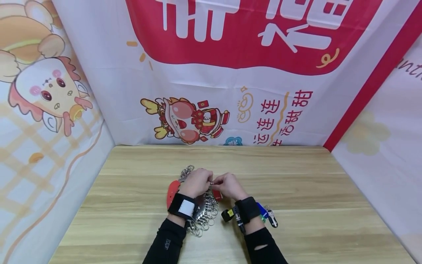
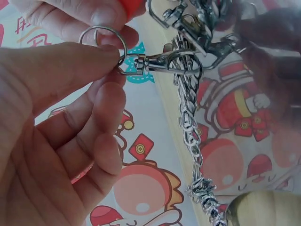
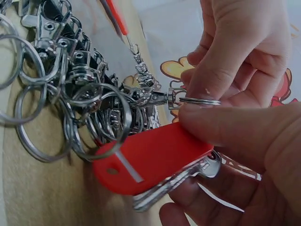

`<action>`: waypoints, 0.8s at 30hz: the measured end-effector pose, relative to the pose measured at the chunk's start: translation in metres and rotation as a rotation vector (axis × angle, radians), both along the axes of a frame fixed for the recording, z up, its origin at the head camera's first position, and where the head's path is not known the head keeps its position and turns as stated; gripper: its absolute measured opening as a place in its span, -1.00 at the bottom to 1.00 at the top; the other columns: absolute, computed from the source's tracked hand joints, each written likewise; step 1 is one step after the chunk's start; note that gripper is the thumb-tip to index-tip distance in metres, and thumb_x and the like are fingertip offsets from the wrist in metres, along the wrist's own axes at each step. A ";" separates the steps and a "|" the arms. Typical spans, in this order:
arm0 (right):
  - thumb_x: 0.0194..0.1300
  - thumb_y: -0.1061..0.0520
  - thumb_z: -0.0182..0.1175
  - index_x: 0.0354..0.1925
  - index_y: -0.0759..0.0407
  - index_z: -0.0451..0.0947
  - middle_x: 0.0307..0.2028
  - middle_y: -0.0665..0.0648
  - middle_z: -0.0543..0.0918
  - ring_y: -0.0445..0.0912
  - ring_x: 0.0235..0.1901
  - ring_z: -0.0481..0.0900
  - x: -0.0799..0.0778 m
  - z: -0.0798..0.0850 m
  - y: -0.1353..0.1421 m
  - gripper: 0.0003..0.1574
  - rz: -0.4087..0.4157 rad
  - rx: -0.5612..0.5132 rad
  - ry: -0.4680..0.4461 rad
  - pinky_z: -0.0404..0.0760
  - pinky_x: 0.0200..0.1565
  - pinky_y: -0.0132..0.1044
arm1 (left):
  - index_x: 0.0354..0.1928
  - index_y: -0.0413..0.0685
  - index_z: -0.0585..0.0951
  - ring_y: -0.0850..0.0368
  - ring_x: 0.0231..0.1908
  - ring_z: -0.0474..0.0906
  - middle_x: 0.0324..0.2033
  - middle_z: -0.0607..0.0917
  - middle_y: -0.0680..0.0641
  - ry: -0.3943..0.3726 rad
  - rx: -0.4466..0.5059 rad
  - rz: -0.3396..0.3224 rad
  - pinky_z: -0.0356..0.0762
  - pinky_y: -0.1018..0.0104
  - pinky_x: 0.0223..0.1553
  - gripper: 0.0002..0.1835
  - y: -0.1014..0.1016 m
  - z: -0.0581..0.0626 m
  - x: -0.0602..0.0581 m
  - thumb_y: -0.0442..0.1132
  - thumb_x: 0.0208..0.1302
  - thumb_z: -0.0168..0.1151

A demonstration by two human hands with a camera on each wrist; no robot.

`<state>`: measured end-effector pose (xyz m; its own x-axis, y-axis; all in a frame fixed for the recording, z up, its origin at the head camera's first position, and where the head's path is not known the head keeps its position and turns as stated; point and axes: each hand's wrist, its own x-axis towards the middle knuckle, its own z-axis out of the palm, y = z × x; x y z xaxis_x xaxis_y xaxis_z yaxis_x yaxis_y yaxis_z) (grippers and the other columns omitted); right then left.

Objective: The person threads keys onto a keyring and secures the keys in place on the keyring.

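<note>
In the left wrist view, my left hand pinches a metal split ring between thumb and forefinger. That ring hangs on a swivel clasp joined to a row of linked clasps. My right hand meets the left just above the table. In the right wrist view its thumb presses near the same ring, and it holds a red key tag with metal keys behind it. Many more clasps with rings lie bunched under and beside the left hand.
A red flat piece with small holes lies left of the left wrist. Blue and green tags with metal hardware sit beyond the right wristband. Printed cloth stands behind the wooden table and along both sides.
</note>
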<state>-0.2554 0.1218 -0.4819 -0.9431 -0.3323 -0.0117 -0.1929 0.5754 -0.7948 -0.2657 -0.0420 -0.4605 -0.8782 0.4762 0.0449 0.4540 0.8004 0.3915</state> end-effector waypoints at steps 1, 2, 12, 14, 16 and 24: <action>0.17 0.20 0.30 -0.37 0.15 0.72 -0.49 -0.01 0.68 -0.20 -0.55 0.50 0.000 0.000 0.001 -0.93 0.005 -0.003 0.003 0.46 -0.48 -0.35 | -0.51 0.07 0.52 0.21 -0.48 0.42 -0.56 0.49 0.13 0.004 0.003 0.000 0.40 0.30 -0.39 -0.82 0.000 0.000 0.000 -0.35 0.18 0.23; 0.17 0.21 0.29 -0.36 0.17 0.72 -0.48 -0.01 0.68 -0.20 -0.54 0.50 0.001 0.001 0.002 -0.92 0.007 -0.003 0.005 0.46 -0.47 -0.34 | -0.51 0.06 0.52 0.21 -0.49 0.41 -0.57 0.49 0.12 0.008 0.005 0.000 0.40 0.30 -0.40 -0.82 0.000 0.000 0.001 -0.36 0.18 0.23; 0.23 0.15 0.25 -0.34 0.13 0.71 -0.50 0.01 0.63 -0.18 -0.61 0.40 0.002 0.005 -0.002 -0.88 0.031 0.011 -0.022 0.34 -0.54 -0.35 | -0.46 0.06 0.53 0.21 -0.47 0.44 -0.55 0.51 0.13 0.036 0.003 0.014 0.42 0.30 -0.38 -0.83 -0.002 0.006 0.004 -0.38 0.19 0.21; 0.24 0.15 0.25 -0.33 0.12 0.72 -0.49 0.02 0.64 -0.18 -0.62 0.39 0.003 0.005 -0.004 -0.88 0.021 0.002 -0.020 0.33 -0.55 -0.36 | -0.45 0.07 0.53 0.21 -0.47 0.44 -0.54 0.52 0.12 0.032 0.006 0.013 0.42 0.30 -0.37 -0.84 -0.002 0.007 0.005 -0.38 0.18 0.23; 0.24 0.16 0.25 -0.34 0.11 0.72 -0.49 0.02 0.64 -0.18 -0.61 0.40 0.004 0.005 -0.005 -0.89 0.003 -0.002 -0.006 0.35 -0.53 -0.34 | -0.42 0.07 0.54 0.22 -0.47 0.45 -0.54 0.53 0.12 0.026 0.009 0.015 0.43 0.30 -0.38 -0.85 -0.002 0.007 0.006 -0.37 0.18 0.25; 0.23 0.18 0.24 -0.40 0.12 0.69 -0.50 0.06 0.65 -0.18 -0.63 0.39 0.003 0.004 -0.005 -0.89 -0.027 0.005 0.033 0.36 -0.53 -0.33 | -0.35 0.03 0.56 0.17 -0.42 0.42 -0.48 0.52 0.09 -0.073 0.029 0.020 0.41 0.28 -0.38 -0.92 -0.002 0.007 0.005 -0.30 0.17 0.27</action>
<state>-0.2525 0.1170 -0.4779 -0.9516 -0.3066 0.0182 -0.2034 0.5848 -0.7853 -0.2604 -0.0445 -0.4540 -0.8888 0.4582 -0.0058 0.4077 0.7966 0.4462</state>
